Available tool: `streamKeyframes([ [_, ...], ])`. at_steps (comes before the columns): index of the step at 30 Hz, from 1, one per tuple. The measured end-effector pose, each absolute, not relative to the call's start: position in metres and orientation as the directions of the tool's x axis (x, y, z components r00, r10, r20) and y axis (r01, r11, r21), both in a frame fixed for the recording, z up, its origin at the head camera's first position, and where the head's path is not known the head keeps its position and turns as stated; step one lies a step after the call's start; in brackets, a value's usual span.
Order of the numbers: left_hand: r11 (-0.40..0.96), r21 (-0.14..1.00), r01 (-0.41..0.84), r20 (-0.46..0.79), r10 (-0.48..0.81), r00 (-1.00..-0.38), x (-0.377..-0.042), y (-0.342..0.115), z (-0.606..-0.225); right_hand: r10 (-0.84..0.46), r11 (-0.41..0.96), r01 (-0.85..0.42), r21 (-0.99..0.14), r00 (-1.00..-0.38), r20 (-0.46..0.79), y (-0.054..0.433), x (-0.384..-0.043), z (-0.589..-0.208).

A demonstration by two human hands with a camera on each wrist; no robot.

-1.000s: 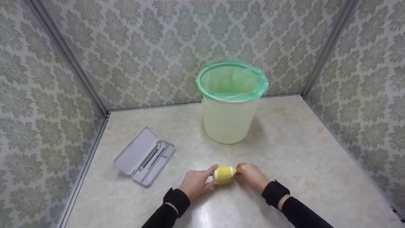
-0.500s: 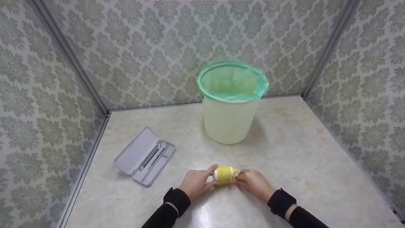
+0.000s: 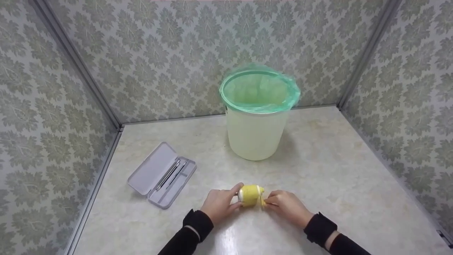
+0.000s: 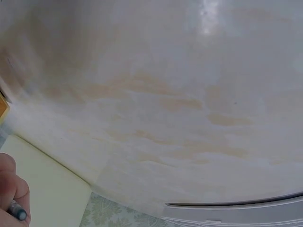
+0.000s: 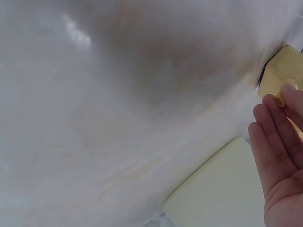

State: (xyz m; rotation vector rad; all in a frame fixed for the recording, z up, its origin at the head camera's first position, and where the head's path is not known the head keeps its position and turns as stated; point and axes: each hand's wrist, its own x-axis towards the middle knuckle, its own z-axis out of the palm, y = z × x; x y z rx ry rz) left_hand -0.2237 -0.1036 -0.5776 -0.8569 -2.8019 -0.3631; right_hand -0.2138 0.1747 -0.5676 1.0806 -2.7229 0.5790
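Note:
A small yellow hand-crank pencil sharpener (image 3: 250, 195) with white bands at its ends lies sideways between the two hands. My left hand (image 3: 217, 206) grips its left end, thumb above and a finger below. In the left wrist view, the grey-blue end of a slim rod (image 4: 19, 213), like a pencil, pokes out among the curled fingers of that hand. My right hand (image 3: 287, 206) pinches the small yellow crank handle (image 5: 279, 101) at the sharpener's right end between thumb and forefinger; its other fingers are extended. Most of the rod is hidden.
An open light-purple pencil case (image 3: 153, 173) on the left holds several slim metallic pens (image 3: 168, 176). Behind the hands stands a pale yellow-green bin (image 3: 255, 138) with a green liner (image 3: 290, 94) over its rim. Patterned walls enclose the tabletop (image 3: 336, 170).
My right hand has shifted slightly toward the front and right, and the crank handle has swung toward the person. The left hand and the sharpener's body have stayed nearly still.

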Motion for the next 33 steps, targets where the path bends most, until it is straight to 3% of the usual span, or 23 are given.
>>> streamKeyframes([
  [33,0.804,0.165,0.571,0.252,0.526,-0.813,-0.225,-0.103,-0.577,-0.657,0.614,-0.744,-0.262,-0.666,0.352,0.179,-0.207,-0.539],
])
